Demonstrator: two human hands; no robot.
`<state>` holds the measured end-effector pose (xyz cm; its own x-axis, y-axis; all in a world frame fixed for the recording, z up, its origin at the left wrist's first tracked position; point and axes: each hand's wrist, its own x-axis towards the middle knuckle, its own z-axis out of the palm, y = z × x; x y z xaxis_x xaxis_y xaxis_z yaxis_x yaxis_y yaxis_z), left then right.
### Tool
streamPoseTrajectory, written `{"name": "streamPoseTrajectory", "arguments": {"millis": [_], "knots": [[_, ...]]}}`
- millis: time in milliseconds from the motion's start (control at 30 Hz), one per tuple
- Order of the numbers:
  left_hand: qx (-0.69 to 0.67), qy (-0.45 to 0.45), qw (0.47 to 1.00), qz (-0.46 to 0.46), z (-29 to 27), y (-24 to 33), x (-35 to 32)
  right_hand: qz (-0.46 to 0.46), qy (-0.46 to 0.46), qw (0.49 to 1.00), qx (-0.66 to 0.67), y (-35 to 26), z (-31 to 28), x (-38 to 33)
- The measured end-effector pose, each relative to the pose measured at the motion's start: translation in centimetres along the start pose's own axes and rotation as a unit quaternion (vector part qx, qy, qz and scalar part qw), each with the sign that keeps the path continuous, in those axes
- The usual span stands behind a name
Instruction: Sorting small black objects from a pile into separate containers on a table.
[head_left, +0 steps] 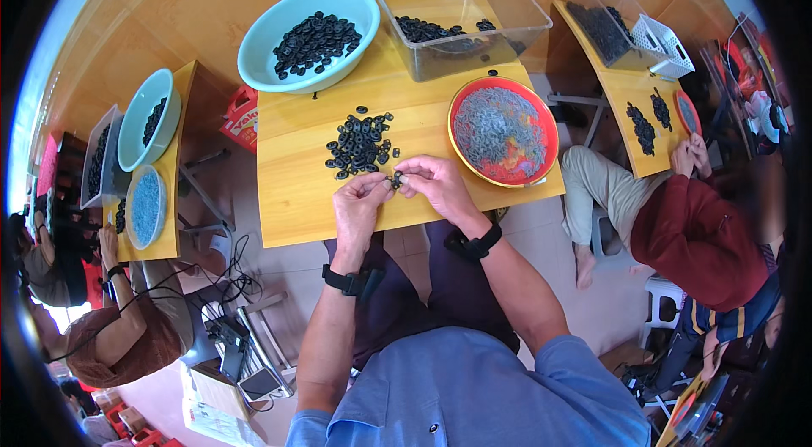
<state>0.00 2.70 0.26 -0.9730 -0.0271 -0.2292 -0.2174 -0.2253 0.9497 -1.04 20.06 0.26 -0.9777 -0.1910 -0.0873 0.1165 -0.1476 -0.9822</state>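
Observation:
My left hand [359,200] and my right hand [435,185] meet above the table's front part, fingertips pinched together. Between them is a small black oval part [395,181], mostly covered by the fingers; its exact kind is too small to make out. Just beyond my hands lies a loose pile of similar black parts [362,142]. To the right, close to my right hand, stands a round red tray [548,113] with a yellow rim, heaped with small grey pin-like pieces [499,126].
At the back of the yellow table [288,210] stand a light-blue basin [254,58] and a clear plastic bin [461,66], both holding black parts. People sit at side tables left and right, with similar basins. Dark cables [241,278] hang at lower left.

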Motion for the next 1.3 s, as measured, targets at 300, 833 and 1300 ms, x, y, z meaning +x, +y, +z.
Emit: {"name": "streamPoseTrajectory", "arguments": {"millis": [300, 833, 1300], "knots": [[0.015, -0.011, 1.000, -0.012, 0.0, 0.3, 0.1, -0.019, -0.006, 1.000, 0.001, 0.6, 0.2, 0.4], [-0.007, 0.003, 0.999, -0.046, 0.4, 0.9, 0.0, -0.009, 0.007, 1.000, 0.010, 0.5, 0.3, 0.6], [0.023, -0.033, 0.999, -0.021, -0.1, 0.4, 0.4, -0.015, 0.002, 1.000, -0.023, -0.3, 0.2, 0.7]]}}
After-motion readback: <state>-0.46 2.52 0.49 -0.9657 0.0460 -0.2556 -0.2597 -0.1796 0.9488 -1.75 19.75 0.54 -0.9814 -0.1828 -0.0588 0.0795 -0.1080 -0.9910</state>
